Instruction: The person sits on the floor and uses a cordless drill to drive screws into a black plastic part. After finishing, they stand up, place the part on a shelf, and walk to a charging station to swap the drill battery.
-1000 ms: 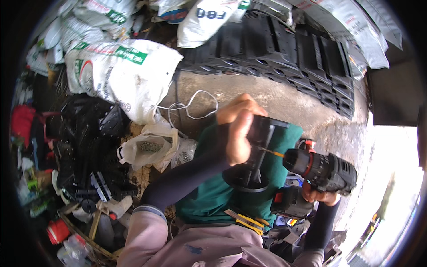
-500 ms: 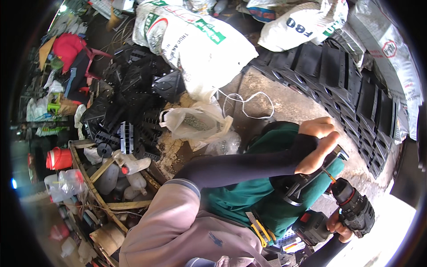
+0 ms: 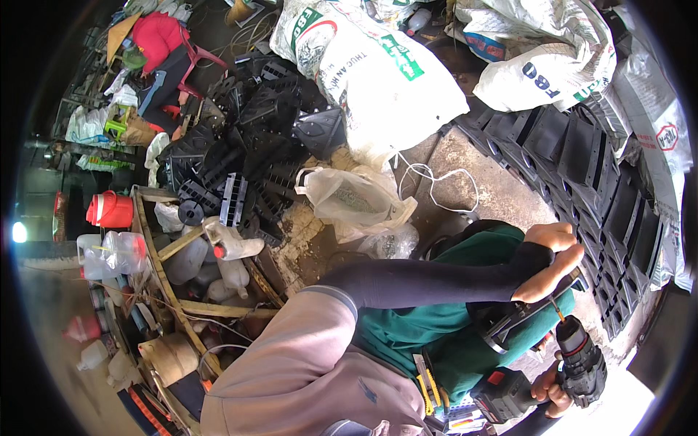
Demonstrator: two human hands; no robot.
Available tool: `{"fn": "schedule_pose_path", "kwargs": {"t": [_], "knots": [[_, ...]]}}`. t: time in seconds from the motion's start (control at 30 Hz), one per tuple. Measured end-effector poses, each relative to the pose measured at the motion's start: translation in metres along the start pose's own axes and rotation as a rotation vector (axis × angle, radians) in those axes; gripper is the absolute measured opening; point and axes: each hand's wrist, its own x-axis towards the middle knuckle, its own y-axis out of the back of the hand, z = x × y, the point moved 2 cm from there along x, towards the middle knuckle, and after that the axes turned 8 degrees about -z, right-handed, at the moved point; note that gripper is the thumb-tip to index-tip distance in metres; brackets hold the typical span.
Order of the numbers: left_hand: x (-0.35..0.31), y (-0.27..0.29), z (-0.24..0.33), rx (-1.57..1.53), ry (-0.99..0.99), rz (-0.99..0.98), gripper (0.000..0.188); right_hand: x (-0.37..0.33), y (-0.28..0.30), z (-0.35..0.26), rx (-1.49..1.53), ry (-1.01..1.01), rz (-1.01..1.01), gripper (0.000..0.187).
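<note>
Biggest first: stacked black plastic pcs [image 3: 582, 163] fill the floor at R, nested in tight rows, prob. to save space. White woven sack [image 3: 392, 94] lies on its side near them, mouth end toward the person. Green trouser leg [image 3: 414, 327] acts as the work surface, i.e. no table, so the lap takes the load. Open plastic bag [image 3: 398, 215] w/ small bits stands on the floor beyond the L forearm, top spread wide, likely for quick access.

Black plastic part [image 3: 520, 311] rests tilted on the lap. L hand [image 3: 550, 261] is closed over its upper end, apparently bracing it vs. the drill's push. Cordless drill [image 3: 584, 367] is level w/ the part; R hand [image 3: 552, 389] is wrapped round its handle, so the chuck faces the part. Yellow box cutter [image 3: 427, 384] lies by the waist, within reach. Orange drill bit [image 3: 558, 310] points at the part; can't tell if the tip's in, too small.
</note>
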Motion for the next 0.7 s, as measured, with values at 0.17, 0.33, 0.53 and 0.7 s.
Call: {"fn": "schedule_pose_path", "kwargs": {"t": [0.17,0.33,0.53,0.7], "knots": [[0.001,0.001,-0.002,-0.126,-0.047,0.056,0.034,-0.001,-0.024,-0.030,0.006,0.006,0.082,0.025],[-0.001,0.006,-0.007,0.022,0.032,-0.127,0.027,0.004,-0.057,-0.064,0.040,0.023,0.138,0.029],[0.005,0.005,-0.009,-0.183,0.060,-0.095,0.055,0.018,-0.072,-0.083,0.062,0.059,0.162,0.035],[0.005,0.008,-0.008,-0.032,0.002,-0.107,0.055,0.030,-0.080,-0.099,0.022,0.059,0.175,0.040]]}}
